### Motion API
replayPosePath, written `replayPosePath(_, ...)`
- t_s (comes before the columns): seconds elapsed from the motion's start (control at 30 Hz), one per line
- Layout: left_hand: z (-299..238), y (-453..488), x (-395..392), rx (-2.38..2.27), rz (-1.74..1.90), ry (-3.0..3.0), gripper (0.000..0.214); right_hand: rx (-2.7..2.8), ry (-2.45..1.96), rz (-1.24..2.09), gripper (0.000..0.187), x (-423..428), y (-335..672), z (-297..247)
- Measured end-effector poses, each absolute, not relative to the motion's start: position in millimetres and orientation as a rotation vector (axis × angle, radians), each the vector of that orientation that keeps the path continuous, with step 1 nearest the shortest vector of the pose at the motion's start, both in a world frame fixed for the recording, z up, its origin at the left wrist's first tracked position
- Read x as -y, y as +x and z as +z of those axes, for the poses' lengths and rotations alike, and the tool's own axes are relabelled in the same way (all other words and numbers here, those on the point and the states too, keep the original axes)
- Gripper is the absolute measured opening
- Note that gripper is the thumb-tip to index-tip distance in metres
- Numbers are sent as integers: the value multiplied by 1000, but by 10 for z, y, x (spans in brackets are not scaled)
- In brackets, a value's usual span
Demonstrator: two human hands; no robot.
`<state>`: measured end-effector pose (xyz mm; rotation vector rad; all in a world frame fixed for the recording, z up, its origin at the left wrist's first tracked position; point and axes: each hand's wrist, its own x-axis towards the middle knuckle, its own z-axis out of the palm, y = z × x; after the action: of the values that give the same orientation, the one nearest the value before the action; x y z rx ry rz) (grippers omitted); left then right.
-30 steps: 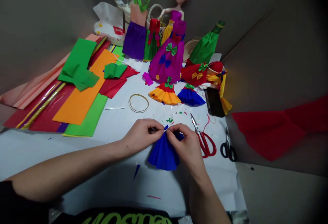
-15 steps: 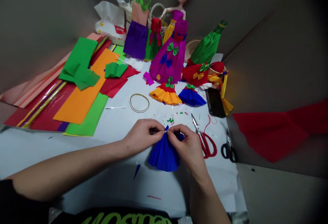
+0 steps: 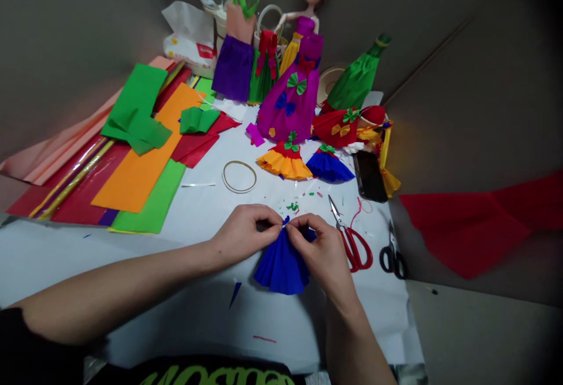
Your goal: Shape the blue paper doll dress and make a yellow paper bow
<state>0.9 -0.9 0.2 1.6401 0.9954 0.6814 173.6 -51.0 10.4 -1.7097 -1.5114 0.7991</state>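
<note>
A pleated blue paper skirt (image 3: 282, 267) fans out toward me over the white table covering. Its gathered top sits between my two hands, with a short blue tuft sticking up and a small whitish band around the neck. My left hand (image 3: 248, 231) pinches at the band from the left, thumb against forefinger. From the right, my right hand (image 3: 320, 247) pinches the same gathered neck, covering part of the skirt's right side. Red-handled scissors (image 3: 357, 249) lie just right of my right hand, their blades pointing away from me.
Black-handled scissors (image 3: 393, 259) and a phone (image 3: 370, 176) lie at the right. Ahead are an orange skirt (image 3: 285, 162), a blue skirt (image 3: 329, 166), a tape ring (image 3: 238, 176) and a doll (image 3: 308, 21). Coloured paper sheets (image 3: 132, 182) cover the left. Red paper (image 3: 466, 226) hangs at far right.
</note>
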Motion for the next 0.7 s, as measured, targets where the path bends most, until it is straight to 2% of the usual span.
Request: replayPosePath(0.7, -6, 9, 8, -1002, 672, 1615, 12, 1527, -1702, 833, 8, 509, 1748, 97)
